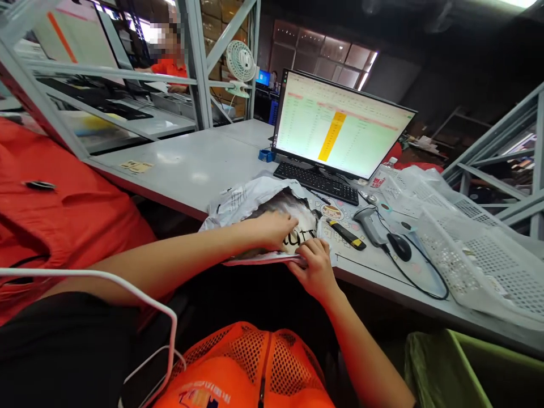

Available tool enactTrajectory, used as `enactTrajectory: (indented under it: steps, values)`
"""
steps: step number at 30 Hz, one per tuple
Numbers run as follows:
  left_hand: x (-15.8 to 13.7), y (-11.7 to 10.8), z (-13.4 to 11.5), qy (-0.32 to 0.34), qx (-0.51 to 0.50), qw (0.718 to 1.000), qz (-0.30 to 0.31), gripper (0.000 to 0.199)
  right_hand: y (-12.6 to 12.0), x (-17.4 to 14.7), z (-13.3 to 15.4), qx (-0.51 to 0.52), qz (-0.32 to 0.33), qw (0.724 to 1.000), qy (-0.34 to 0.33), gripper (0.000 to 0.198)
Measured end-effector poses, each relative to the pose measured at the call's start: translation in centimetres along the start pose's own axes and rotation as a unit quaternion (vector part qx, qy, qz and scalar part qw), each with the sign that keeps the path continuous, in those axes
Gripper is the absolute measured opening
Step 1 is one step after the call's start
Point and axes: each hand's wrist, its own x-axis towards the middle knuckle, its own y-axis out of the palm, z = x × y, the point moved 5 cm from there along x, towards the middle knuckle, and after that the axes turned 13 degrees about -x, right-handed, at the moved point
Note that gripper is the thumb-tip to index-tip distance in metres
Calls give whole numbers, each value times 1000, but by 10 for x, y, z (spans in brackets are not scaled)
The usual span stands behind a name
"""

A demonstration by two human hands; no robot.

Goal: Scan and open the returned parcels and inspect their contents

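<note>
A white plastic mailing bag (229, 207) lies torn open at the front edge of the desk. Inside it shows a clear-wrapped item (297, 231) with large dark letters on a pale ground. My left hand (276, 229) reaches into the opening and rests on the wrapped item, its fingers partly hidden. With fingers curled over the bag's near right edge, my right hand (315, 263) grips the plastic. A yellow and black box cutter (347, 234) lies on the desk to the right of the bag.
Behind the bag stand a keyboard (318, 181) and a monitor (340, 127). To the right are a barcode scanner (370, 226), a mouse (399, 247) and white plastic baskets (488, 249). A green bin (429, 362) stands below. A person in orange (172, 67) sits beyond the metal frame.
</note>
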Motion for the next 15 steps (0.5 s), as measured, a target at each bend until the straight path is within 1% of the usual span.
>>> enactTrajectory:
  steps: [1,3,5,6,8,10,12,14,15]
  values:
    - [3,16,5,-26,-2,999,26,88,2,-4,2,-3,0,1000,-3,14]
    - [12,38,19,-62,-7,997,46,114,5,-10,6,-6,-1,1000,-17,18]
    - [20,45,33,-77,-11,997,30,123,8,-15,7,-6,-5,999,-31,19]
    - [24,44,40,-72,-18,997,15,121,10,-17,5,-4,-8,999,-31,19]
    - [31,37,52,-42,-43,998,-10,109,11,-19,1,4,-14,1000,-19,20]
    - [38,24,63,-23,-53,998,-27,95,10,-19,-5,14,-12,1000,-2,20]
    - [44,10,71,-23,-32,999,-35,82,9,-19,-12,21,-2,1000,16,18]
    - [45,-5,75,-27,-12,998,-47,73,9,-18,-22,24,9,999,41,16]
    - [43,-13,75,-19,-19,998,-51,69,9,-17,-29,25,11,998,57,16]
